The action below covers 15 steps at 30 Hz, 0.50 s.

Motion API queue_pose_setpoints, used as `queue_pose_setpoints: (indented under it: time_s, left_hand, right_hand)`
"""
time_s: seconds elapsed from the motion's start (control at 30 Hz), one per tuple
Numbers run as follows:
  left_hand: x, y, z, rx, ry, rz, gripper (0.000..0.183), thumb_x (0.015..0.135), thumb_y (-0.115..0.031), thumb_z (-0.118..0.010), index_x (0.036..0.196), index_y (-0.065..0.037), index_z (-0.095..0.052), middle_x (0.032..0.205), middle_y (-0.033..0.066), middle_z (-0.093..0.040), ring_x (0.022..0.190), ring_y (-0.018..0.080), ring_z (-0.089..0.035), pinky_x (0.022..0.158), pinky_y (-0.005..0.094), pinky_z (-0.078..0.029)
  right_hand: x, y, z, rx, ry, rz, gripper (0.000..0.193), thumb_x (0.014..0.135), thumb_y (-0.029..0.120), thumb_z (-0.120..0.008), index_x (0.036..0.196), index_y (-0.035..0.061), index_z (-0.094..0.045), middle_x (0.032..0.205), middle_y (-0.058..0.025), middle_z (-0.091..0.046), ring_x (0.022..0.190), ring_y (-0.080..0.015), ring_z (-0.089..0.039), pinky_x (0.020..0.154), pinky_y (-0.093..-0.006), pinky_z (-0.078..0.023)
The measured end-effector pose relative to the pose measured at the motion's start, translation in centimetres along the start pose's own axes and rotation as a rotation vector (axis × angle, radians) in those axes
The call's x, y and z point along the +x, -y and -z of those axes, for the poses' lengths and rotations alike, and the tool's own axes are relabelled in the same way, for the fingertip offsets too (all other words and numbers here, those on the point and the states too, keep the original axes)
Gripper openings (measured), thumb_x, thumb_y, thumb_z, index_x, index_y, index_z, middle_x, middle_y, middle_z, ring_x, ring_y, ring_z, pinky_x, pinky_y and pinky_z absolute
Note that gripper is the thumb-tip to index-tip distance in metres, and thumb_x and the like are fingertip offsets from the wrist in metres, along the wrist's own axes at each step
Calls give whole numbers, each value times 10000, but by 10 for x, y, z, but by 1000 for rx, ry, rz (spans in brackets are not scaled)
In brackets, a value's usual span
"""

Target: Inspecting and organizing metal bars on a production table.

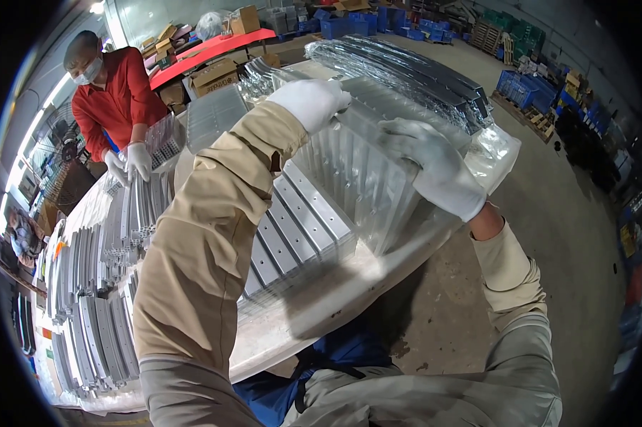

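Observation:
Between my hands a clear ribbed plastic tray [360,167] stands tilted on its side, partly blurred. My gloved left hand [308,104] is closed on its far upper edge, the fingertips partly hidden. At the right, my gloved right hand [435,165] grips the tray's upper right edge with bent fingers. Just left of that tray, silver metal profiles [292,220] with small holes lie side by side in a row, partly covered by my left forearm. More clear trays [395,107] lie flat beyond my hands.
Plastic-wrapped dark long parts [406,71] lie at the table's far side. Stacks of metal profiles [96,313] fill the left of the white table [328,306]. Across it, a person in red [125,92] handles a clear tray of profiles. Blue crates [524,89] stand on the floor.

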<state>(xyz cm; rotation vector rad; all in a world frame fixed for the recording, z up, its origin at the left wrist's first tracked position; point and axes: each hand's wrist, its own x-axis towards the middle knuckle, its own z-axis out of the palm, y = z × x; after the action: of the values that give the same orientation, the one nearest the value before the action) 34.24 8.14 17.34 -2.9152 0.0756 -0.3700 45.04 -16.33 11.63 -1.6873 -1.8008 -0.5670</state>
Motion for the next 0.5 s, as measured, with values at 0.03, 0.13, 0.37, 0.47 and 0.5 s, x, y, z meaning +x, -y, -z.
queue_pose_setpoints:
  time_s: [0.03, 0.13, 0.37, 0.47, 0.5]
  left_hand:
    - [-4, 0, -1, 8, -38, 7, 218, 877, -127, -742, 1081, -76, -685, 1022, 143, -697, 982, 355, -705, 848, 455, -560]
    - [-15, 0, -15, -2, -193, -25, 197, 894, -161, -727, 1061, -74, -665, 1029, 148, -670, 966, 354, -698, 844, 459, -561]
    - [-17, -3, -27, -57, -291, 10, 190, 909, -216, -717, 1016, -80, -638, 1059, 136, -629, 961, 352, -680, 839, 457, -561]
    - [-18, -4, -34, -60, -287, 50, 194, 904, -218, -722, 1013, -84, -635, 1063, 127, -631, 973, 355, -675, 836, 454, -561]
    - [-19, -3, -41, -71, -364, 41, 206, 878, -210, -747, 990, -83, -631, 1034, 115, -630, 936, 349, -674, 800, 440, -564]
  right_hand:
    - [1, -2, -1, 2, -3, 1, 342, 843, 0, -698, 1162, 109, -752, 1352, -106, -669, 1246, -326, -617, 1067, -400, -504]
    - [1, -9, -2, 163, 106, -59, 484, 873, -76, -665, 1323, 101, -680, 1416, -100, -613, 1313, -311, -574, 1117, -404, -472]
    - [8, -21, -4, 293, 110, 23, 344, 921, 60, -656, 1259, 96, -710, 1377, -132, -645, 1299, -315, -593, 1107, -410, -478]
    - [18, -24, -2, 258, 135, 45, 286, 950, 175, -638, 1206, 90, -736, 1371, -151, -653, 1284, -331, -604, 1102, -424, -472]
    - [23, -24, 1, 145, 162, 84, 292, 965, 208, -615, 1202, 87, -736, 1384, -161, -644, 1295, -334, -597, 1110, -424, -461]
